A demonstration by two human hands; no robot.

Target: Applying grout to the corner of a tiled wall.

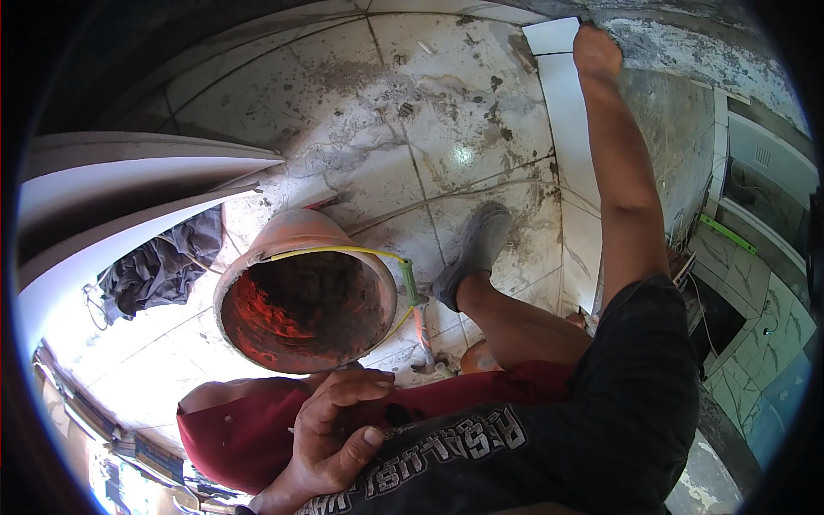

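My right arm reaches to the far right, where my right hand [598, 53] is closed like a fist at the end of a white tile strip [562, 94] along the foot of the wall. Whatever lies in its fingers is hidden. Near my lap, my left hand [339, 433] holds nothing, its fingers loosely bent and the thumb apart. Just beyond it a worn orange bucket [296, 225] leans toward me, with dark grey mortar [322, 287] inside. Its yellow wire handle [339, 249] carries a green grip [408, 281].
White floor tiles [463, 154] are smeared with grey dirt. Pale curved panels [146, 159] jut in at left, beside crumpled black cloth [163, 262]. An orange-handled tool [423, 336] lies right of the bucket, near my grey clog [474, 253]. A bright green bar [727, 233] is at right.
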